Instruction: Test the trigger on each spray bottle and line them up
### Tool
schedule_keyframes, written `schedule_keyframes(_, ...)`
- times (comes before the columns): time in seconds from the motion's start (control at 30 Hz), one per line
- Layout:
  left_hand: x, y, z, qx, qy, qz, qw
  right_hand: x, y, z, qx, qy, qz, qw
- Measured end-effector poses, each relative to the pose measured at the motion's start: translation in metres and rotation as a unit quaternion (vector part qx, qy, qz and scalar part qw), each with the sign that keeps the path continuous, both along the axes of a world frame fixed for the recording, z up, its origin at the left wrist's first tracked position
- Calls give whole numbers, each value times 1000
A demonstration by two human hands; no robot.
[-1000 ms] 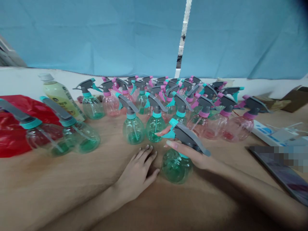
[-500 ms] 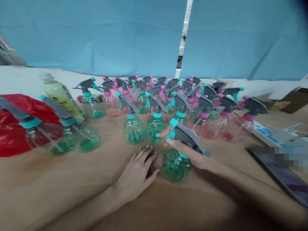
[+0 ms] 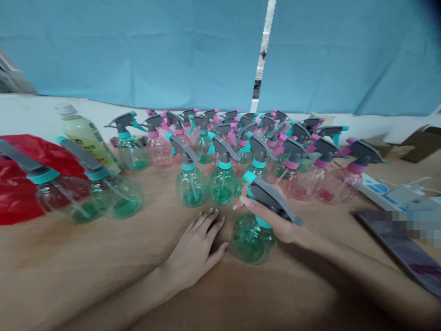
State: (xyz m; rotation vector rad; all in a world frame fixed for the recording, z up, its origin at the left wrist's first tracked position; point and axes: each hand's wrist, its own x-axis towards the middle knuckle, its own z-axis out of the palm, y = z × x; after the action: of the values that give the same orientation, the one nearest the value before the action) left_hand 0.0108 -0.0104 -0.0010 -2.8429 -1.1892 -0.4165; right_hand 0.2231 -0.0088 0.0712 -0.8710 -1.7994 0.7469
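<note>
Green trigger spray bottle [image 3: 253, 242]: at wooden tabletop [image 3: 124, 262], just beside left hand [image 3: 196, 241]; base contact unclear | right hand [image 3: 280, 226]: wrapped round its neck, beneath grey spray head [image 3: 274, 202] | handling (judged): light, thin-walled, body slick; best held at teal collar [image 3: 262, 222] | left hand: laid flat, grasping nothing | beyond: green and pink spray bottles [image 3: 223, 188]

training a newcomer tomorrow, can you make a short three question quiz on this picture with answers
1. True or false: the left hand lies palm down on the table.
2. Choose one: the collar of the spray bottle in the right hand is a) pink, b) turquoise, c) yellow.
3. Which is nearer the left hand: that spray bottle or the red bag?

Key: 1. true; 2. b; 3. the spray bottle.
</note>
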Motion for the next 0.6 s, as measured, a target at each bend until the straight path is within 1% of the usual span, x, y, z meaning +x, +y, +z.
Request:
schedule_keyframes(0.17, -1, 0, -2, 0, -6, -5, 1000, -1, 0, -3, -13, 16, -6, 1000)
schedule_keyframes(0.27, -2, 0, -2, 2, 0, -6, 1000, 0, 0, -3, -36, 31, 19, 999)
schedule_keyframes(0.37, -1, 0, -1, 7, 1, -5, 1000, 1, -1, -1, -55, 22, 40, 997)
schedule_keyframes(0.47, 0, 0, -1, 12, -2, -4, 1000, 1, -3, 0, -51, 20, 34, 998)
schedule_keyframes(0.6, 0, 0, -1, 12, 4, -3, 1000, -1, -4, -2, -54, 50, 29, 997)
